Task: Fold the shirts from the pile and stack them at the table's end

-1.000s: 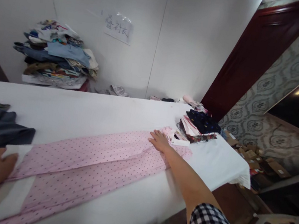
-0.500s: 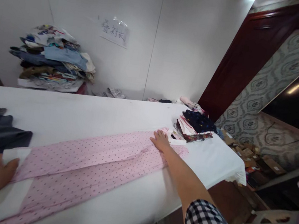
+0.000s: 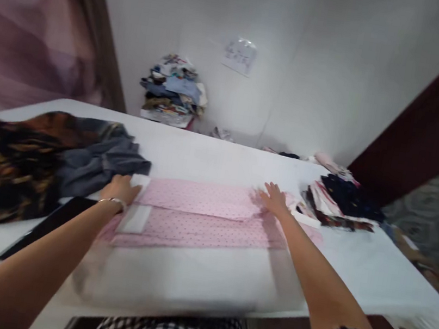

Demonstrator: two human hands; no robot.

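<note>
A pink garment with dark dots [image 3: 202, 228] lies folded into a long strip across the white table. White parts [image 3: 135, 219] show at its left end and near the patterned collar area on the right. My left hand [image 3: 120, 191] rests at the left end, thumb apart from the fingers, which are blurred and partly hidden. My right hand [image 3: 275, 199] presses on the far right part of the strip, fingers spread. A grey garment [image 3: 99, 166] lies crumpled just beyond my left hand.
On the left are a dark patterned garment [image 3: 8, 166] and a flat black item [image 3: 50, 221]. Folded clothes [image 3: 341, 202] are stacked on the right of the white table [image 3: 220, 159]. A tall clothes pile [image 3: 175, 92] stands by the wall, near a paper sign [image 3: 239, 56].
The view has swung left, bringing both arms and the dark clothes into sight. My hands stay at the two ends of the pink garment, which looks flat and folded as before.
</note>
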